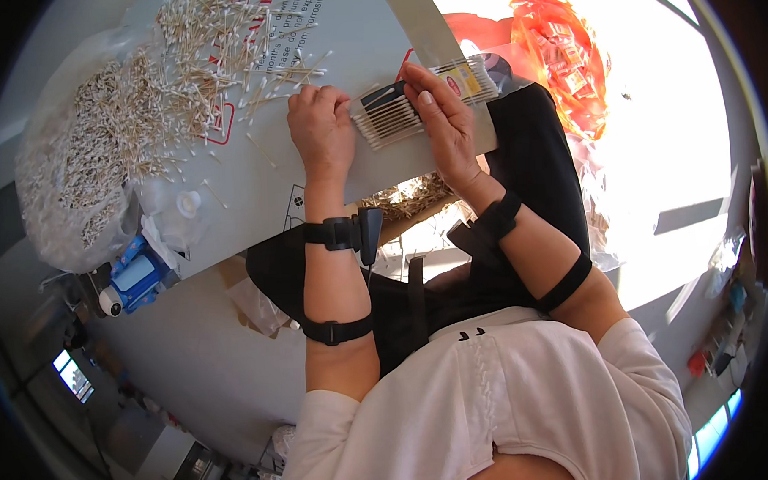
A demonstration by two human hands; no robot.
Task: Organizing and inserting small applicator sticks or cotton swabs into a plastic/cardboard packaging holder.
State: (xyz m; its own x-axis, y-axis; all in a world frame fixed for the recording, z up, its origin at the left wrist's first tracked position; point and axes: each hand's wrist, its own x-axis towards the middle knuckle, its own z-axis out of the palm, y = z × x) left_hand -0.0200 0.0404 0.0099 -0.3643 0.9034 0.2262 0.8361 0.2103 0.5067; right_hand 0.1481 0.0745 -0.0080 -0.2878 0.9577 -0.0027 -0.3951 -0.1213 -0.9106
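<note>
A clear flat pack of cotton swabs [388, 128] lies at the table's right edge, its white tips in a row. My right hand [448, 132] grips it near the middle, with fingers across its top. Beyond that hand, the pack's other end shows a yellow and red label [467, 78] and more swab tips. At the pack's left end my left hand [323, 132] is closed, fingers curled and thumb side towards the pack. Whatever its fingertips hold is hidden. Loose cotton swabs [204, 56] lie heaped farther left on the table.
A big clear plastic bag [39, 180] full of swabs sits at the table's left. Near the front left corner is a blue and white device [136, 278]. An orange bag [564, 60] with small packs stands beyond the table's right side. Swabs fill a box [408, 197] below the edge.
</note>
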